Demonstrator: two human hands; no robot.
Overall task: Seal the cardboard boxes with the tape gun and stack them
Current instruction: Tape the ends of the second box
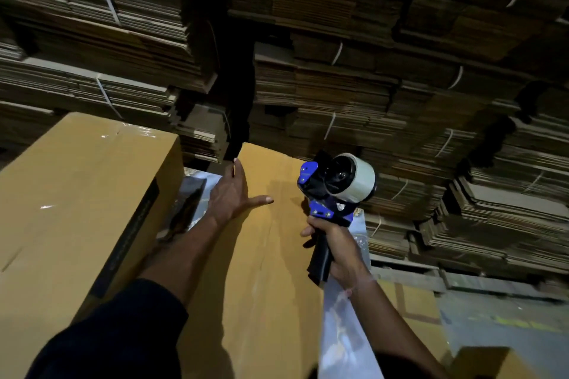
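My left hand (pixel 231 194) lies flat with fingers spread on the top of the middle cardboard box (pixel 264 271), near its far left corner. My right hand (pixel 337 248) grips the blue tape gun (pixel 331 191) by its handle, lifted above the box's right edge. A taped box (pixel 70 194) stands just to the left.

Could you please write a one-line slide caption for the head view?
Left hand steadies a cardboard box while the right hand holds the tape gun above it.
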